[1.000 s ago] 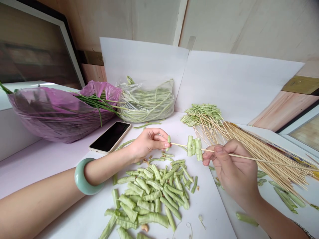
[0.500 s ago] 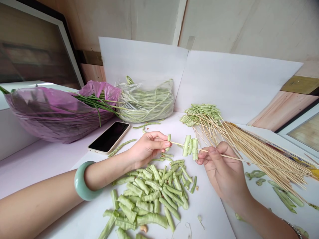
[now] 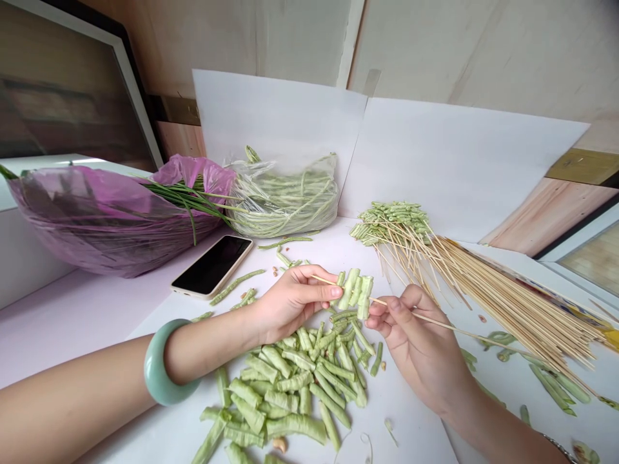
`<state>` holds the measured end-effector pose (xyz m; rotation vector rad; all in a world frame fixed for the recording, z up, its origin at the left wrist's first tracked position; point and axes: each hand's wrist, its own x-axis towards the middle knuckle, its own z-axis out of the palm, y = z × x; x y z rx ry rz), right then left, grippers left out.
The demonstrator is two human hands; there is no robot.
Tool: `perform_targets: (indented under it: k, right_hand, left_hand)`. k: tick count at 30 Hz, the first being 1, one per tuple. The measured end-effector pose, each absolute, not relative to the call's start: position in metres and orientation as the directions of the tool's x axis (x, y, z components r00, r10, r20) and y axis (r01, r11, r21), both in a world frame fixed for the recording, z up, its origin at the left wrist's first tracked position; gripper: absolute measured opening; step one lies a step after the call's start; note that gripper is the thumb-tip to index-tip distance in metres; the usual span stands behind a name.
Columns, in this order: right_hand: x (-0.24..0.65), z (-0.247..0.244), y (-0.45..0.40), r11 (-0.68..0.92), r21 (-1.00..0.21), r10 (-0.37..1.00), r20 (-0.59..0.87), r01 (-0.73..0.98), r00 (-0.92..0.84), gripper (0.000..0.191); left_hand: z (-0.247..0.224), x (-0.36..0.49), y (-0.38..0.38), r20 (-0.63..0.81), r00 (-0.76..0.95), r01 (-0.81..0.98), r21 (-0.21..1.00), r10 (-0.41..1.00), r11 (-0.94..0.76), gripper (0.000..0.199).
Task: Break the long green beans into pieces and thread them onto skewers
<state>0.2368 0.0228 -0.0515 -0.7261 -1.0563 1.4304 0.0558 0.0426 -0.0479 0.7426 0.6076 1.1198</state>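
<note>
Several short green bean pieces [image 3: 355, 291] sit side by side, crosswise on a thin wooden skewer [image 3: 449, 327]. My left hand [image 3: 302, 293] pinches the leftmost piece between thumb and fingers, and the skewer's tip sticks out past it to the left. Just right of the beans, my right hand [image 3: 411, 328] grips the skewer's shaft, which runs back over the palm side toward the lower right. Below both hands lies a heap of cut bean pieces [image 3: 294, 380] on white paper.
A phone [image 3: 213, 265] lies at the left, before a purple bag [image 3: 111, 219] and a clear bag of long beans [image 3: 290, 200]. Filled skewers [image 3: 396, 222] are piled at the back right, beside many bare skewers [image 3: 512, 296]. Loose bean bits [image 3: 551, 386] lie at the right.
My left hand's bean piece has slid along the skewer up to the others, and the skewer tip now shows beyond it. My right hand and the skewer have moved a little left.
</note>
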Motion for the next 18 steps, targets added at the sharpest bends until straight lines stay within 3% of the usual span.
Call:
perform_targets:
  k: [5,11,13,15,18]
  right_hand:
    - [0.235,-0.051,0.021,0.046,-0.906,0.979,0.126,-0.42,-0.163,0.028]
    - [0.242,-0.041,0.026,0.118,-0.91,0.976,0.18,-0.397,-0.124,0.028]
    - [0.246,-0.037,0.03,0.178,-0.905,0.974,0.218,-0.386,-0.063,0.027]
    - [0.25,-0.034,0.035,0.219,-0.897,0.971,0.24,-0.383,-0.006,0.027]
    - [0.253,-0.033,0.04,0.22,-0.897,0.973,0.228,-0.384,0.025,0.028]
  left_hand:
    - [-0.048,0.056,0.039,-0.094,0.348,-0.558,0.779,0.933,0.287,0.025]
    - [-0.044,0.046,0.051,0.035,0.317,-0.475,0.871,0.948,0.127,0.028]
    - [-0.043,0.037,0.061,0.096,0.31,-0.338,0.941,0.946,0.015,0.027]
    - [-0.042,0.027,0.07,0.112,0.384,-0.065,0.993,0.917,-0.095,0.023]
    - [-0.039,0.016,0.075,0.01,0.521,0.385,0.89,0.853,-0.245,0.01]
